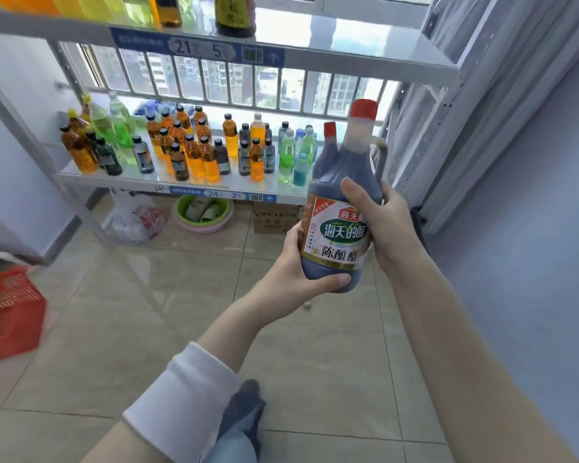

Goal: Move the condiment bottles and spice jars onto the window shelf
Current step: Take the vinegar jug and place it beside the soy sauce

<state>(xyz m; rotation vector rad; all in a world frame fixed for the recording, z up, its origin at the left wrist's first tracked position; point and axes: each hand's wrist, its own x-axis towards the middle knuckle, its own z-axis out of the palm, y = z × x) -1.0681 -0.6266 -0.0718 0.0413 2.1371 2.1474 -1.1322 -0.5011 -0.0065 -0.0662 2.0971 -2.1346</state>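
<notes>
**A:** Orange, green, dark: small bottles (188, 152) crowd the shelf (131, 183) from its left end past the middle. Where's the vinegar jug (343, 228)?

**B:** In the air, in front of the shelf's right end and not yet on it, close to upright. The left hand (295, 265) cups its base, thumb curled across the lower front. The right hand (381, 222) wraps the shoulder, so both are grasping it.

**A:** Any room for it?

**B:** Only at the shelf's right end, by the look of it, beside the red-capped jug (328, 142) standing there.

**A:** How should it go down?

**B:** I'd leave the base hand underneath until the bottom meets the shelf. Come in to the right of the small bottles so nothing topples, and mind the handle near the shelf's right post. Free the shoulder hand last.
</notes>
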